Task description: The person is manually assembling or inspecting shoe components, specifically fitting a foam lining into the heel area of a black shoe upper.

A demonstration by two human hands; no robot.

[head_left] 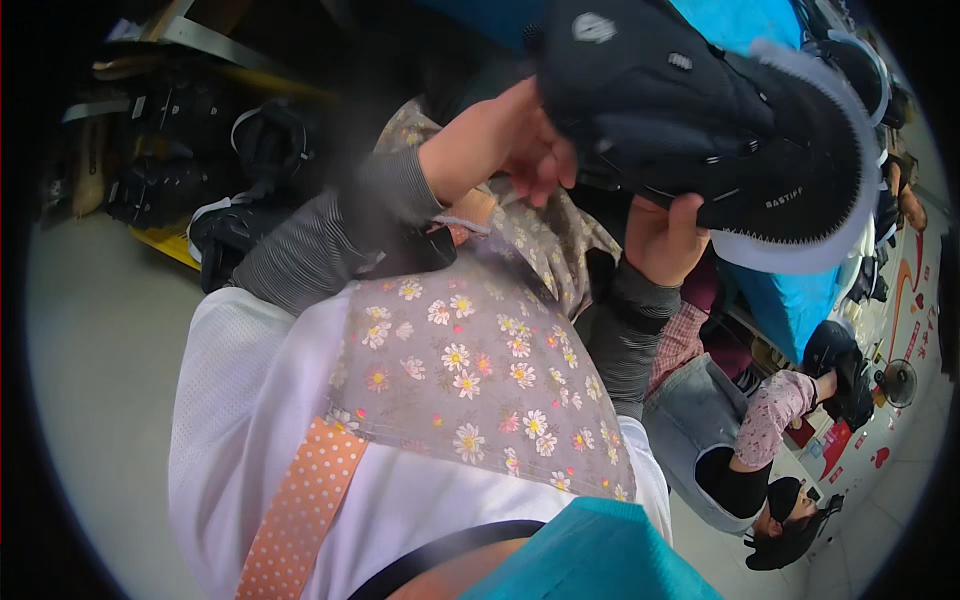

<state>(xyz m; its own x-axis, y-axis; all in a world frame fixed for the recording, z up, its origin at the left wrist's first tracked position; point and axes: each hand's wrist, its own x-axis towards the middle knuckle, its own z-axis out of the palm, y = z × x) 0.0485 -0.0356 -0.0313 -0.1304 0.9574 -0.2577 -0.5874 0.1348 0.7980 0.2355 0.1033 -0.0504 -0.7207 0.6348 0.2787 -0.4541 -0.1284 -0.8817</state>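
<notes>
In our right hand [668, 240] we are gripping one black sneaker [720, 130], before a blue surface [785, 310]; our view is cutting off its upper end. Our left hand [500, 140], fingers curling, is partly hiding behind it; we cannot tell its grip. Beyond, one co-worker [698, 450] is showing.

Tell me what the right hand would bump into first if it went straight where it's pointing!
Probably the black shoe: the right hand points up at it and already touches its edge. How far the fingers reach behind it is hidden.
</notes>
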